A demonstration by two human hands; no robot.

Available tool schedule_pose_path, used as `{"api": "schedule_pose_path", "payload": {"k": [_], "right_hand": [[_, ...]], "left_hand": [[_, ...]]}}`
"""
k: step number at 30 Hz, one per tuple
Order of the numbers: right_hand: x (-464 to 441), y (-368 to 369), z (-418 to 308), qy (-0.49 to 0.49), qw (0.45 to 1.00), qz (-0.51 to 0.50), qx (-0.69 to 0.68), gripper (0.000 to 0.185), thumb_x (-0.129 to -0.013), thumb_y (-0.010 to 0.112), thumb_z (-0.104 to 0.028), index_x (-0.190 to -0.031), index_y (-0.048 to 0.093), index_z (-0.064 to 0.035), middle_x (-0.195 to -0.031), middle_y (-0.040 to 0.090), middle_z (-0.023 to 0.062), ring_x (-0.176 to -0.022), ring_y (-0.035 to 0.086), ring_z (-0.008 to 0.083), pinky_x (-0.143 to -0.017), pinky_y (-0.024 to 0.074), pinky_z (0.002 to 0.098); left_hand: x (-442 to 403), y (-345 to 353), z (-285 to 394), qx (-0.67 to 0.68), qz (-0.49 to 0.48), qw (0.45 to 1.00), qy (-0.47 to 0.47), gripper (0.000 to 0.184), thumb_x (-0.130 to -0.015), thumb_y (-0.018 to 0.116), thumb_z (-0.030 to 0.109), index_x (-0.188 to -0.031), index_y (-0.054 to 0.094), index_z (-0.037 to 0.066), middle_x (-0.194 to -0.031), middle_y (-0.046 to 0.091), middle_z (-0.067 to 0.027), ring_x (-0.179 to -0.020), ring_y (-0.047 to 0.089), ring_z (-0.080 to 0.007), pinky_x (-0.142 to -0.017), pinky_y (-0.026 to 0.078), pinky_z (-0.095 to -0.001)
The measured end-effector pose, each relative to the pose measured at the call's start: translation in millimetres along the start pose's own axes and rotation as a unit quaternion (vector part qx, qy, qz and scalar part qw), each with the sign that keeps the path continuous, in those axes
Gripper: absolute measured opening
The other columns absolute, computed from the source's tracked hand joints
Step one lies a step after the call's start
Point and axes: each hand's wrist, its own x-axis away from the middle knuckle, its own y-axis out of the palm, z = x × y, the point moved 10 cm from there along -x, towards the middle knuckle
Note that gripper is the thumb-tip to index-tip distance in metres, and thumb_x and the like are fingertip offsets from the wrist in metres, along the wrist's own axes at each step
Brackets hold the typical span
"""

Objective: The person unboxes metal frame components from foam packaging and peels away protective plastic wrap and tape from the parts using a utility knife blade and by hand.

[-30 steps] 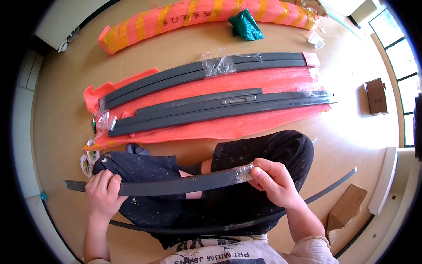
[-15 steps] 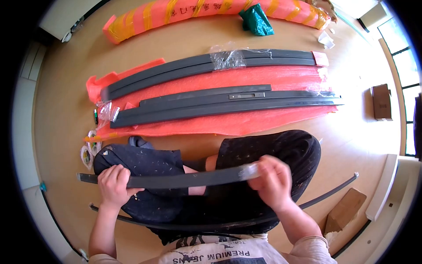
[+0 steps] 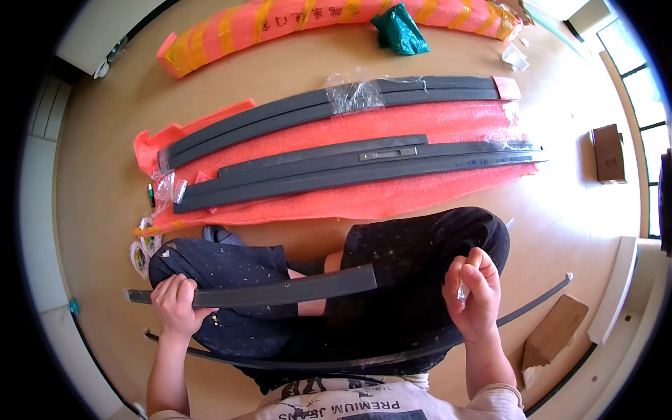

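Observation:
My left hand (image 3: 175, 305) is wrapped round a dark grey strip (image 3: 301, 289) near its left end, holding it over my crossed legs. The strip's right end is bare and free. Well to the right of that end, my right hand (image 3: 473, 288) is closed on a small crumpled piece of clear tape (image 3: 463, 290). A thinner dark strip (image 3: 521, 310) lies across my lap, passing behind my right forearm. In front of my knees, long dark profiles (image 3: 280, 185) rest on pink foam (image 3: 329, 206).
A pink roll bound with yellow tape (image 3: 280, 28) lies at the far side, a green bag (image 3: 400, 31) against it. Tape rolls (image 3: 139, 259) sit left of my knee. At the right are a brown box (image 3: 608, 154) and a cardboard piece (image 3: 554, 336).
The clear tape has come off the strip's right end and is now in my right hand, which has moved away to the right. My left hand still holds the strip.

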Motion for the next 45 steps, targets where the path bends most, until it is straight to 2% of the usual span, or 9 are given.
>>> {"api": "schedule_pose_path", "payload": {"k": [9, 12, 17, 19, 22, 27, 30, 32, 45], "right_hand": [[20, 9, -10, 0.062, 0.998, -0.018, -0.027, 0.015, -0.104, 0.06, -0.014, -0.108, 0.058, 0.0002, -0.069, 0.052, 0.0013, -0.052, 0.038, 0.0046, -0.049, 0.0284, 0.0216], [27, 22, -13, 0.038, 0.981, -0.025, 0.186, 0.012, -0.101, 0.062, -0.006, -0.105, 0.067, 0.0033, -0.072, 0.054, -0.0044, -0.059, 0.041, -0.0003, -0.053, 0.0293, 0.0197], [16, 87, -10, -0.047, 0.961, -0.103, 0.252, 0.055, -0.085, 0.084, -0.007, -0.133, 0.06, 0.0074, -0.076, 0.059, -0.0005, -0.065, 0.047, 0.0024, -0.06, 0.0335, 0.0183], [12, 102, -1, -0.021, 0.973, -0.116, 0.196, 0.068, -0.082, 0.087, -0.003, -0.14, 0.054, 0.0091, -0.096, 0.066, 0.007, -0.084, 0.063, 0.0083, -0.075, 0.0487, 0.021], [11, 111, 1, -0.088, 0.954, -0.172, 0.23, 0.07, -0.08, 0.088, -0.002, -0.14, 0.054, 0.0115, -0.11, 0.069, 0.0142, -0.095, 0.067, 0.015, -0.084, 0.0518, 0.0257], [15, 117, -8, -0.159, 0.914, -0.206, 0.312, 0.064, -0.078, 0.088, -0.002, -0.133, 0.059, 0.0117, -0.102, 0.07, 0.0174, -0.091, 0.069, 0.0184, -0.083, 0.054, 0.0296], [16, 109, -28, -0.254, 0.938, -0.095, 0.216, 0.053, -0.076, 0.088, -0.003, -0.125, 0.069, 0.0039, -0.098, 0.074, 0.0137, -0.072, 0.063, 0.016, -0.065, 0.0473, 0.0241], [25, 113, -43, -0.316, 0.912, -0.083, 0.247, 0.05, -0.074, 0.088, -0.002, -0.121, 0.071, 0.0055, -0.103, 0.074, 0.0161, -0.081, 0.07, 0.0214, -0.068, 0.054, 0.0273], [28, 118, -55, -0.363, 0.861, -0.103, 0.341, 0.042, -0.074, 0.085, 0.0, -0.115, 0.076, 0.0009, -0.101, 0.071, 0.0122, -0.078, 0.067, 0.0213, -0.064, 0.0554, 0.0309]], "left_hand": [[-8, -5, -7, 0.074, -0.038, 0.996, -0.019, 0.07, -0.081, 0.064, 0.073, -0.077, 0.048, 0.005, -0.069, 0.05, -0.0107, -0.064, 0.058, -0.037, -0.058, 0.044, -0.0451], [-8, -12, -7, 0.08, -0.043, 0.996, -0.023, 0.072, -0.082, 0.062, 0.074, -0.076, 0.048, 0.004, -0.069, 0.052, -0.0113, -0.064, 0.059, -0.0379, -0.058, 0.043, -0.0459], [-11, -30, -3, 0.093, -0.094, 0.989, -0.061, 0.08, -0.086, 0.048, 0.082, -0.078, 0.049, 0.003, -0.069, 0.051, -0.0139, -0.066, 0.056, -0.0401, -0.06, 0.04, -0.0472], [-16, -41, 2, 0.097, -0.113, 0.987, -0.066, 0.081, -0.086, 0.046, 0.084, -0.078, 0.049, 0.003, -0.068, 0.051, -0.0139, -0.065, 0.056, -0.04, -0.061, 0.039, -0.0466], [-15, -45, 5, 0.152, -0.157, 0.973, -0.068, 0.079, -0.081, 0.056, 0.082, -0.074, 0.051, 0.004, -0.063, 0.052, -0.0117, -0.059, 0.058, -0.0379, -0.056, 0.041, -0.0443], [-17, -52, 15, 0.205, -0.244, 0.943, -0.096, 0.077, -0.085, 0.055, 0.081, -0.075, 0.05, 0.004, -0.061, 0.049, -0.0119, -0.056, 0.055, -0.0368, -0.054, 0.04, -0.0423], [-15, -48, 20, 0.239, -0.285, 0.923, -0.099, 0.077, -0.087, 0.055, 0.079, -0.075, 0.05, 0.004, -0.059, 0.045, -0.0119, -0.053, 0.052, -0.0357, -0.053, 0.038, -0.0404], [-15, -45, 24, 0.26, -0.305, 0.911, -0.101, 0.076, -0.088, 0.055, 0.078, -0.076, 0.049, 0.004, -0.059, 0.044, -0.0119, -0.053, 0.05, -0.0351, -0.053, 0.037, -0.0396], [-11, -37, 38, 0.328, -0.375, 0.86, -0.11, 0.072, -0.094, 0.053, 0.072, -0.08, 0.052, 0.001, -0.062, 0.041, -0.0134, -0.054, 0.046, -0.0368, -0.053, 0.038, -0.0381]]}}
